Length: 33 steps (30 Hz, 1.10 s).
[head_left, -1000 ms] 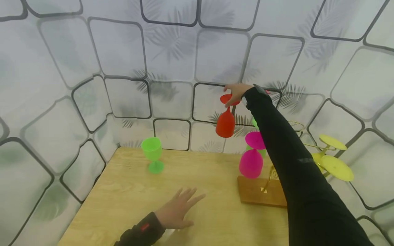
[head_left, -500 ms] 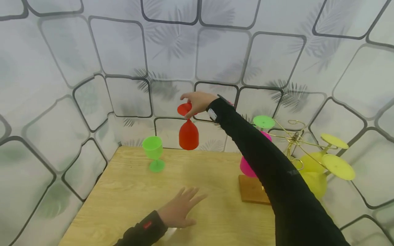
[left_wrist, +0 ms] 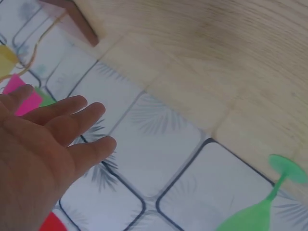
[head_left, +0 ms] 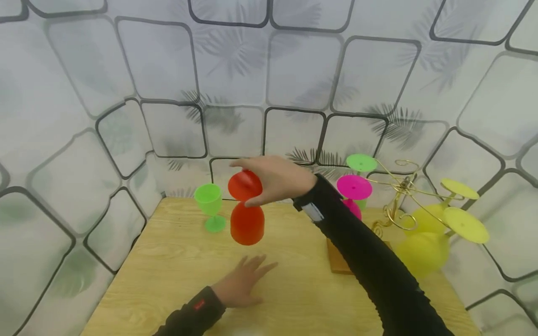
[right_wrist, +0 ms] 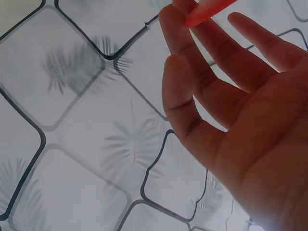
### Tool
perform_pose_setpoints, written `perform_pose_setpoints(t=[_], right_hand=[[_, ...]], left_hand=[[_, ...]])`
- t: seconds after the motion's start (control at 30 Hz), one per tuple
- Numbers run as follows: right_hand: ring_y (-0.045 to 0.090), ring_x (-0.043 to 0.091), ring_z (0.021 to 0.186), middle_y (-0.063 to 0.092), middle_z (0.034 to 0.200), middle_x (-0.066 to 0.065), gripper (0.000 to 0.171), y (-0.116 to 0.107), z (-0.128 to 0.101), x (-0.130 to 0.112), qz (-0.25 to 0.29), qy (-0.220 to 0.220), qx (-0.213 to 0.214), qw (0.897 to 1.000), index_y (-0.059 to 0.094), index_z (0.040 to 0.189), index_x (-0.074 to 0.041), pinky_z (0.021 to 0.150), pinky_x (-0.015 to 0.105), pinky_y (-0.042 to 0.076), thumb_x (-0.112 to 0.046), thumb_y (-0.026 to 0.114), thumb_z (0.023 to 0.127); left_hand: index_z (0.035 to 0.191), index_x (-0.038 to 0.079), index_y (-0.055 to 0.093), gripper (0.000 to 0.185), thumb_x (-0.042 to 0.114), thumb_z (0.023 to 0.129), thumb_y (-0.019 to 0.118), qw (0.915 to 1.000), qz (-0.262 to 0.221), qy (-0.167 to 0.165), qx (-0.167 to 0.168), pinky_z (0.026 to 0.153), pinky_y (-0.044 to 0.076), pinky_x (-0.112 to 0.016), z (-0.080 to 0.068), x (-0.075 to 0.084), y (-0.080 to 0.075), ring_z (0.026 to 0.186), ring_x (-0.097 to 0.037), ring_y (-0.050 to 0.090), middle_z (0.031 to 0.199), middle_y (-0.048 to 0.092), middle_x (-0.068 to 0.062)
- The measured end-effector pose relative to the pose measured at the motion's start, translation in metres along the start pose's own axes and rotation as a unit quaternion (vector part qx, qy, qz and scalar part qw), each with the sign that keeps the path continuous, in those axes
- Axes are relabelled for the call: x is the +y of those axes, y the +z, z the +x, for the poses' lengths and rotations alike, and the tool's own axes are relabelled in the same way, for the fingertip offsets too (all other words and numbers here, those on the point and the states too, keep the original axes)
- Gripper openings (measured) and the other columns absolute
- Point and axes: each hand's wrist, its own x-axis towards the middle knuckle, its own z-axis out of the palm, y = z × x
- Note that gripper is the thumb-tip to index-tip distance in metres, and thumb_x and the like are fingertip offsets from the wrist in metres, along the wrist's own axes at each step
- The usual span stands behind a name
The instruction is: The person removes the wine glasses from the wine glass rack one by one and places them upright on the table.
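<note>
A red plastic goblet (head_left: 247, 224) hangs upside down above the table, its round base uppermost. My right hand (head_left: 279, 179) grips it by that base, thumb on the near side; in the right wrist view only a red edge (right_wrist: 209, 12) of the goblet shows at the fingers. Below it, my left hand (head_left: 241, 282) is spread with straight fingers, low over the wood and holding nothing. A green goblet (head_left: 208, 199) stands upright at the back left, and its stem and foot (left_wrist: 286, 168) show in the left wrist view.
On the right stands a gold wire rack (head_left: 403, 186) on a wooden base (head_left: 338, 259). Yellow goblets (head_left: 422, 254), a magenta goblet (head_left: 354, 187) and a green one (head_left: 361, 163) hang from it upside down. A patterned wall cloth (head_left: 235, 130) rises behind the wooden table (head_left: 138, 280).
My right hand has carried the red goblet left from beside the rack, then down and nearer to me. My left hand has stayed nearly still.
</note>
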Motion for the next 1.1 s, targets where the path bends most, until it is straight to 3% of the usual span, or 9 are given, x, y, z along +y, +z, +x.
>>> perform_pose_setpoints(t=[0.2,0.4,0.57,0.7,0.8,0.9,1.0,1.1], right_hand=[[0.051,0.017,0.099,0.064,0.109,-0.004,0.068,0.011,-0.045,0.014,0.01,0.003,0.016,1.0,0.048,0.134,-0.017,0.079,0.027,0.048,-0.038,0.075,0.075],[0.051,0.015,0.098,0.062,0.107,-0.001,0.065,0.024,-0.065,0.037,0.037,0.029,0.013,0.999,0.05,0.134,-0.019,0.078,0.027,0.048,-0.036,0.073,0.076],[0.049,0.015,0.099,0.056,0.111,0.003,0.062,0.043,-0.084,0.055,0.105,0.059,0.058,0.991,0.05,0.135,-0.023,0.075,0.026,0.05,-0.028,0.072,0.077],[0.049,0.017,0.1,0.054,0.115,0.003,0.06,0.06,-0.097,0.065,0.193,0.065,0.117,0.972,0.052,0.132,-0.019,0.078,0.03,0.054,-0.018,0.075,0.077],[0.052,0.019,0.104,0.053,0.121,0.005,0.06,0.077,-0.105,0.068,0.281,0.065,0.16,0.944,0.05,0.13,-0.015,0.087,0.034,0.054,-0.011,0.077,0.076],[0.056,0.019,0.108,0.051,0.125,0.007,0.059,0.101,-0.111,0.069,0.375,0.055,0.198,0.904,0.045,0.128,-0.007,0.094,0.032,0.051,-0.006,0.075,0.077],[0.058,0.014,0.111,0.05,0.127,0.004,0.058,0.134,-0.112,0.07,0.47,0.022,0.234,0.851,0.04,0.124,-0.002,0.095,0.025,0.05,-0.002,0.073,0.077],[0.058,0.012,0.113,0.05,0.13,0.001,0.055,0.17,-0.108,0.069,0.56,-0.017,0.272,0.783,0.038,0.12,-0.003,0.094,0.023,0.051,0.002,0.072,0.077]], left_hand=[[0.144,0.011,0.035,0.084,0.024,0.072,0.076,0.9987,0.005,-0.001,0.051,0.104,0.029,-0.067,-0.004,-0.022,0.008,0.13,-0.037,0.044,0.145,0.038,-0.02],[0.139,0.005,0.043,0.071,0.014,0.075,0.072,0.9941,-0.009,-0.047,0.097,0.103,0.036,-0.06,-0.004,-0.045,0.008,0.123,-0.041,0.048,0.137,0.047,-0.025],[0.134,0.004,0.047,0.057,0.007,0.081,0.068,0.9771,-0.052,-0.106,0.177,0.099,0.045,-0.051,0.0,-0.057,0.004,0.12,-0.036,0.053,0.134,0.052,-0.019],[0.132,0.003,0.049,0.054,0.009,0.082,0.069,0.9636,-0.075,-0.123,0.226,0.1,0.045,-0.049,-0.003,-0.065,-0.008,0.121,-0.033,0.053,0.13,0.055,-0.016],[0.135,0.003,0.044,0.059,0.011,0.083,0.069,0.9546,-0.112,-0.12,0.249,0.1,0.044,-0.052,-0.006,-0.069,-0.02,0.121,-0.035,0.052,0.132,0.054,-0.017],[0.136,0.004,0.041,0.063,0.014,0.082,0.071,0.9454,-0.147,-0.113,0.268,0.099,0.043,-0.054,-0.006,-0.062,-0.035,0.121,-0.035,0.052,0.134,0.052,-0.017],[0.133,0.003,0.042,0.065,0.017,0.079,0.074,0.9349,-0.18,-0.096,0.291,0.1,0.043,-0.053,-0.005,-0.043,-0.055,0.121,-0.034,0.051,0.131,0.052,-0.016],[0.137,0.003,0.036,0.074,0.014,0.076,0.077,0.9106,-0.263,-0.063,0.312,0.106,0.039,-0.051,-0.001,-0.018,-0.08,0.126,-0.034,0.047,0.134,0.049,-0.016]])
